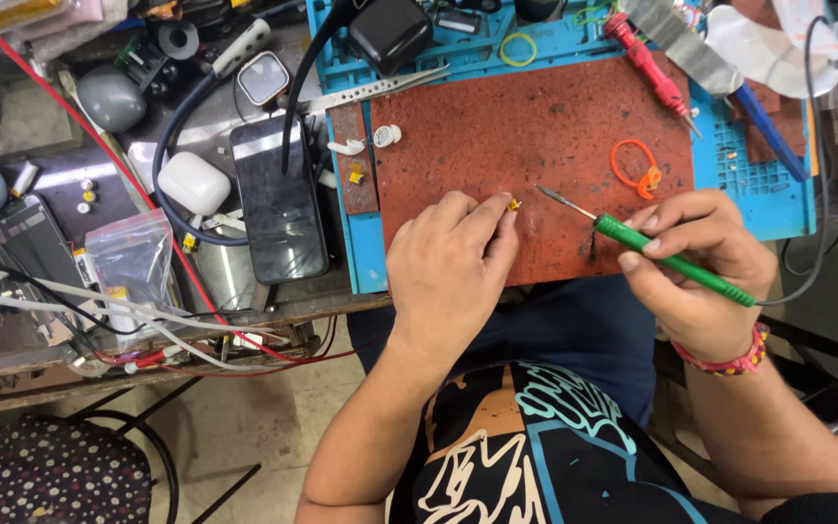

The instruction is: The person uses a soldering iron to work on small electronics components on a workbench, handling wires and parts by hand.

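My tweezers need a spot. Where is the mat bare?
The red mat is bare between the white earbud and the orange loop, above the left hand. The bench around the black phone is crowded.

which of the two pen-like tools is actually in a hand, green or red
The green-handled tool, gripped in the right hand; the red-handled tool lies untouched at the mat's top edge.
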